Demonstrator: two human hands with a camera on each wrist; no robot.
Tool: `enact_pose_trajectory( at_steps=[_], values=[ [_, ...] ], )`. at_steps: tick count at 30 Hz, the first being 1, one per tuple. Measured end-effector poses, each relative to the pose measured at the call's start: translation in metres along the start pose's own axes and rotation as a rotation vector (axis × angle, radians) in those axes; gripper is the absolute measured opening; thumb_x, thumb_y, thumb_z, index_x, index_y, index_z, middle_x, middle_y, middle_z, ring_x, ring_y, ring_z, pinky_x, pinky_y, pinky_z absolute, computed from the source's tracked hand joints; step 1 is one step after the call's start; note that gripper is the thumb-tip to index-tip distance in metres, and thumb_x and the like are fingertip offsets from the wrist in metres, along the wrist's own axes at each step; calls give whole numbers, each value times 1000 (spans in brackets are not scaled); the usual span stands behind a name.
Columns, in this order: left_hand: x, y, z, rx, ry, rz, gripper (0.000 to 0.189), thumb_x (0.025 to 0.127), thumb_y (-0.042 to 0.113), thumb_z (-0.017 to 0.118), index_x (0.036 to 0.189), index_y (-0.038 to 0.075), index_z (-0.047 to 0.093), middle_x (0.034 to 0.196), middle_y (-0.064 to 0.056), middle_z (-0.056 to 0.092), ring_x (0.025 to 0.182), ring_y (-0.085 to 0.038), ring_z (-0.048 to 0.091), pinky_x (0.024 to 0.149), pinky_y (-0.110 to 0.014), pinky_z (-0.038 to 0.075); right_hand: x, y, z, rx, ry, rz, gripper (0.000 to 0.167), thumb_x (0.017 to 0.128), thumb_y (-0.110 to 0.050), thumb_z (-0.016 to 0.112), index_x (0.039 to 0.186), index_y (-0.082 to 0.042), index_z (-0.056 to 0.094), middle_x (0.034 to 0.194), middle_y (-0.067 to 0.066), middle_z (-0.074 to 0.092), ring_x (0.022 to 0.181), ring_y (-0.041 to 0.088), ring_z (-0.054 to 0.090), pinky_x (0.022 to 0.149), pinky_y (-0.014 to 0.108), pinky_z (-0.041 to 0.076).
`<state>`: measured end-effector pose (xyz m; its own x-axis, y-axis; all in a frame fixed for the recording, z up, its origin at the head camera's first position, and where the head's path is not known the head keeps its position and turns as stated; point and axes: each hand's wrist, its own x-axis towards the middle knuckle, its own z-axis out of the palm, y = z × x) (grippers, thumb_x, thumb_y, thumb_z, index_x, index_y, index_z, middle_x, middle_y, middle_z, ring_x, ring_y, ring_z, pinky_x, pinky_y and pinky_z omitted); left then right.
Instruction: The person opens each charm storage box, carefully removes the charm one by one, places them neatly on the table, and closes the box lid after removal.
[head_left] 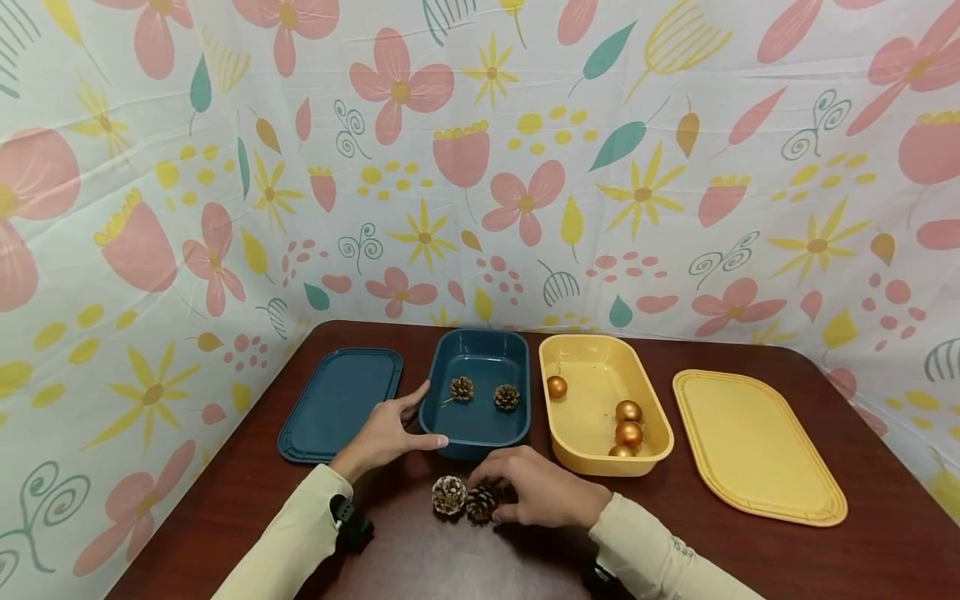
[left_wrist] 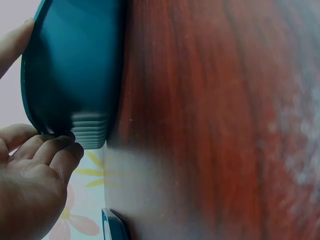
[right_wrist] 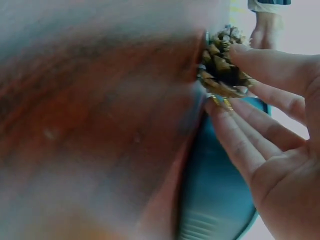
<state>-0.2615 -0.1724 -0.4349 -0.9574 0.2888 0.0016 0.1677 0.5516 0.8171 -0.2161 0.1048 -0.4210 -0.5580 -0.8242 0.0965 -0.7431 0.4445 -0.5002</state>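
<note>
My right hand (head_left: 547, 489) holds a brown pine cone (head_left: 482, 503) between thumb and fingers, low over the table in front of the blue container (head_left: 474, 429). In the right wrist view a bit of gold cord shows under this pine cone (right_wrist: 220, 67). A second, pale-tipped pine cone (head_left: 449, 496) lies just left of it. My left hand (head_left: 382, 433) grips the blue container's near left corner, thumb along the front rim and fingers at the side. Inside that container lie two pine cones, one on the left (head_left: 462, 388) and one on the right (head_left: 506, 397).
A yellow container (head_left: 652, 379) right of the blue one holds several copper-coloured balls (head_left: 628, 434). A blue lid (head_left: 345, 404) lies at the left and a yellow lid (head_left: 757, 446) at the right of the dark wooden table (head_left: 420, 575). Behind hangs a flower-patterned cloth (head_left: 525, 125).
</note>
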Motion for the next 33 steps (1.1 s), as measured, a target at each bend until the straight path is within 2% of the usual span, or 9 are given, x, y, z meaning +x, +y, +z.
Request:
enact_pose_trajectory(
  at_steps=[8,13,18,24,30,33],
  values=[
    [1,1,0,10,2,7,100,79,46,84,159,21,30,166,-11,28,145,-37,44,110,-55,45,-2,-14,-23,-109,-70,55,46,87,-24,79,129,-11,65,126,0,68,116,13,65,95,28,55],
    [3,2,-1,15,-3,9,101,78,47,84,159,22,29,166,-11,28,145,-37,43,110,-55,45,0,-26,-46,-122,-109,15,42,91,-27,76,130,-12,66,126,0,69,113,11,66,93,26,56],
    [3,2,-3,9,-6,3,102,78,46,85,160,21,28,166,-11,27,146,-37,42,111,-55,45,14,-36,-77,-80,-128,-37,39,92,-25,75,129,-15,68,124,-1,71,103,5,68,88,23,57],
    [2,1,-5,17,-10,19,103,79,46,84,160,20,27,167,-12,25,145,-40,41,110,-56,45,35,-34,-105,-86,-116,-59,41,91,-21,76,130,-12,67,127,4,70,103,12,72,88,27,60],
    [0,0,-3,-8,-16,7,102,79,46,85,160,21,28,167,-10,25,147,-39,40,111,-55,44,51,-22,-110,-110,-91,-63,38,90,-17,76,127,-10,68,124,6,72,101,14,72,86,31,61],
    [0,1,-2,-17,-21,12,101,79,46,84,160,20,28,166,-10,26,147,-38,40,111,-54,44,58,-14,-111,-89,-62,-52,35,90,-13,76,125,-9,69,122,7,73,101,17,73,84,28,61]
  ],
)
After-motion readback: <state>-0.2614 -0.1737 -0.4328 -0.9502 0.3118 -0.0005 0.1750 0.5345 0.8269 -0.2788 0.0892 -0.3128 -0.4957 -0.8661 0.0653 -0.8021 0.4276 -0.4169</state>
